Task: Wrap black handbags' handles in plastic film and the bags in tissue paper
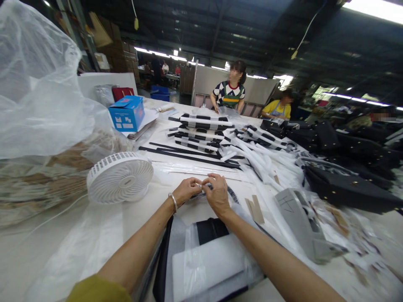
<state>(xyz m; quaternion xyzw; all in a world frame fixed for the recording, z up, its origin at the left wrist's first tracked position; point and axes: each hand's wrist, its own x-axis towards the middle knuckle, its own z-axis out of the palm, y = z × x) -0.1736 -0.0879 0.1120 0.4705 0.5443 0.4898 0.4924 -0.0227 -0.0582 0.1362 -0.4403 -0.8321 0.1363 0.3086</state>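
In the middle of the head view, my left hand (187,191), with a silver bangle at the wrist, has its thumb and fingertips pinched together. Fingertip to fingertip with it, my right hand (215,193) pinches too, its fingers bent. Whatever is between the fingertips is too small and hidden to make out. Just behind and under both hands curves a dark handle (233,195) that looks wrapped in clear plastic. Below, between my forearms, lies a black bag (211,230), partly covered by clear plastic and a white foam sheet (208,264).
A white fan (121,178) stands left, near a blue box (127,113) and a large plastic sack (47,96). Wrapped black-and-white bundles (201,134) are stacked ahead. A grey tape dispenser (299,222) and black bags (349,188) are right. A co-worker (229,92) stands across the table.
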